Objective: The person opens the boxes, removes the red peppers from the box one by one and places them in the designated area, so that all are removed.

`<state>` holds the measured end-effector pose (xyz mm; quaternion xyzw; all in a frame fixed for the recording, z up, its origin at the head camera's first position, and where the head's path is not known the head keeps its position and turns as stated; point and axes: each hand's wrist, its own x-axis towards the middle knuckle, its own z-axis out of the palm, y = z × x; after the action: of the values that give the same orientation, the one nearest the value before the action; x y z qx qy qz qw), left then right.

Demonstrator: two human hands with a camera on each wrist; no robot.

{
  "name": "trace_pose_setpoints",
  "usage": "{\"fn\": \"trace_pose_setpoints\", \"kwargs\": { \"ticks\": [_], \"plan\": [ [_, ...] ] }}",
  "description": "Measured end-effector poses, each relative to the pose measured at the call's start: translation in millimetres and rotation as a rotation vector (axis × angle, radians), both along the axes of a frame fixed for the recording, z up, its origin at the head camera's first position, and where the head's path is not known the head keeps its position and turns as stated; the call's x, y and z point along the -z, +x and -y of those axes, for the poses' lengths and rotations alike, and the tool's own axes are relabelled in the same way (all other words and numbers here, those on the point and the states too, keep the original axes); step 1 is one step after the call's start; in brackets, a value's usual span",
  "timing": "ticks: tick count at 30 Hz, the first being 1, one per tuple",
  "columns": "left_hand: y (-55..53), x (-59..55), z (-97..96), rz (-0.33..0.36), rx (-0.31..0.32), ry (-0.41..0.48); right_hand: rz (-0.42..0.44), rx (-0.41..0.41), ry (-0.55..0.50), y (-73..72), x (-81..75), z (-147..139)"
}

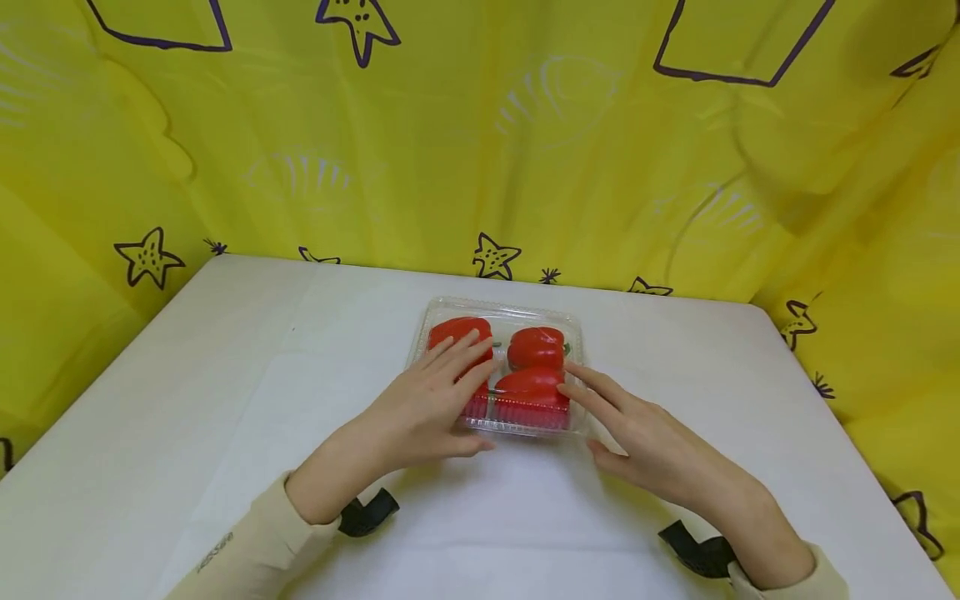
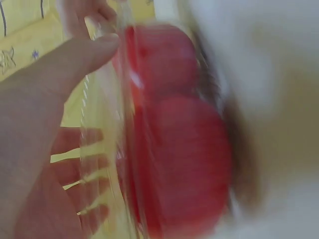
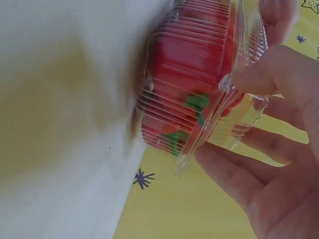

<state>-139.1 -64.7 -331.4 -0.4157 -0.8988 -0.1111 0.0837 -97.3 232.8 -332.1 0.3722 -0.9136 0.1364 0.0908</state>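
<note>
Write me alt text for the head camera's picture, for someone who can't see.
A person's left hand spreads over a clear plastic box of red peppers on a white table, with the right hand at the box's right side. A patterned yellow curtain hangs behind.

- Ahead of me hangs a yellow curtain (image 1: pixel 442 158), falling in soft folds and wrapping round to both sides.
- Before me spreads a white surface (image 1: pixel 225 400) — pale, narrower at its far edge, with a faint crease (image 1: pixel 540 547) running across its near part.
- Off to my left I see a dark-outlined starfish (image 1: pixel 149 258), dotted inside; another starfish (image 1: pixel 495 256) sits just above the far edge.
- Beside that second one I make out a small spiky mark (image 1: pixel 550 275).
- At the top of my view, a star (image 1: pixel 360 25) lies between two angular outlines (image 1: pixel 742 46), all cut by the frame.
- Pale shell shapes (image 1: pixel 558 92) — fainter than the dark drawings — are scattered across the cloth.
</note>
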Motion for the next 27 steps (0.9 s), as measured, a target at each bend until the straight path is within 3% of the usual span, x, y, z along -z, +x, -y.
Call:
{"fn": "trace_pose_setpoints", "kwargs": {
  "ticks": [11,19,27],
  "plan": [
    [1.3,-6.2,-61.3,-0.04,0.098,-0.1,0.069,0.12,-0.038,-0.5,1.2,-5.8],
    [1.1,-7.2,-87.5,-0.12,0.043,-0.148,0.212,0.226,-0.05,-1.4,2.0,-9.4],
    [2.4,-5.4,-99.8,-0.118,-0.019,-0.17,0.273,0.185,-0.135,-6.1,6.3,-11.0]
  ]
}}
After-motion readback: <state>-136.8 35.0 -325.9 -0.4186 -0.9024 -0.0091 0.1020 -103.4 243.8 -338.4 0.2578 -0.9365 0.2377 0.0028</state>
